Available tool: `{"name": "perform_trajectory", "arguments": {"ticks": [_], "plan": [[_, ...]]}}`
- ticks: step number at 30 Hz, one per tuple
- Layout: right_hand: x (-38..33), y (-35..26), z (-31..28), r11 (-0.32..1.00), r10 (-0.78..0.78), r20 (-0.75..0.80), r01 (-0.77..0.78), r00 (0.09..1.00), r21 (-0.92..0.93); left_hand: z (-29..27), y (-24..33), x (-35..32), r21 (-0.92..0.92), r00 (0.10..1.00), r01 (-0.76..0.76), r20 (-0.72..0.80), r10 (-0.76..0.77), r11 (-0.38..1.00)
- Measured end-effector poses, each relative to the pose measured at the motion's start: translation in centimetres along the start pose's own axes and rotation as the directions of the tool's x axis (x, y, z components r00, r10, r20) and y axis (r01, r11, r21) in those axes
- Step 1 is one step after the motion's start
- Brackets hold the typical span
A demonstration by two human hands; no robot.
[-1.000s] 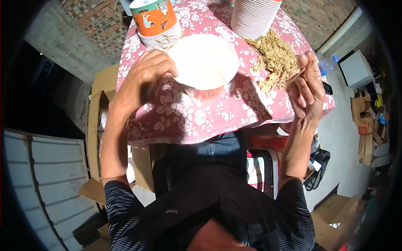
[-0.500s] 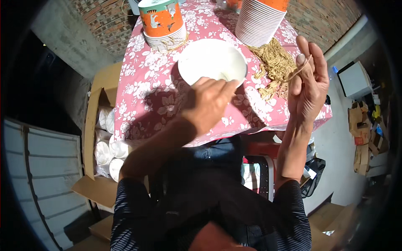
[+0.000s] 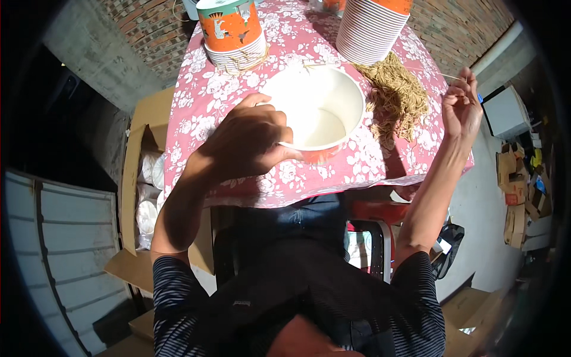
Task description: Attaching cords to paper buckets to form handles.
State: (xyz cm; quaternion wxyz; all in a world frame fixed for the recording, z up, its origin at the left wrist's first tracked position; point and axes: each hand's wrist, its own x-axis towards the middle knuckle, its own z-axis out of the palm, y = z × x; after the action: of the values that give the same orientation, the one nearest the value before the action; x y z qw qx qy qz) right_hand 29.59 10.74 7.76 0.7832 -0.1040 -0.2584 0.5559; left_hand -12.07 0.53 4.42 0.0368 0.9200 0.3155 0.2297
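A white-lined paper tub (image 3: 345, 104) with an orange outside is tilted, its mouth facing me, near the middle of the table. My left hand (image 3: 253, 134) grips the tub's left rim, thumb at the near side and fingers around the wall. Off to the right, my right hand (image 3: 463, 107) is raised with its fingertips pinched on a thin cord (image 3: 450, 76), which stretches leftward toward the tub's far side. A short piece of cord shows at the far rim, though glare blurs it. Between the tub and my right hand lies a tangled heap of tan cords (image 3: 399, 92).
A tall stack of nested tubs (image 3: 370, 33) rises behind the cord heap. At the far left stands a shorter tub stack (image 3: 233, 35) with cords around its lower part. The flowered pink tablecloth (image 3: 309, 175) covers the table. An open carton (image 3: 128, 196) with wrapped white items stands left of it.
My left hand has shifted from the tub's near rim to its left side, and the tub has moved slightly right and tilted. My right hand has moved outward, drawing the cord straight.
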Motion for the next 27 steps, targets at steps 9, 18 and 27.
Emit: {"name": "perform_trajectory", "arguments": {"ticks": [9,18,27], "plan": [[-9.3,3.9,3.6,0.396,0.357,0.086,-0.068,0.930,-0.916,0.9,-0.2,1.9,-0.336,0.966,0.018,-0.236,-0.103,0.942],[-15.8,8.4,5.9,0.351,0.563,0.127,-0.097,0.817,-0.931,1.1,0.7,2.9,-0.300,0.966,0.138,-0.170,-0.195,0.944],[-16.1,8.2,6.3,0.307,0.629,0.167,-0.045,0.759,-0.951,1.8,0.6,2.9,-0.265,0.978,-0.001,-0.200,-0.054,0.964]]}}
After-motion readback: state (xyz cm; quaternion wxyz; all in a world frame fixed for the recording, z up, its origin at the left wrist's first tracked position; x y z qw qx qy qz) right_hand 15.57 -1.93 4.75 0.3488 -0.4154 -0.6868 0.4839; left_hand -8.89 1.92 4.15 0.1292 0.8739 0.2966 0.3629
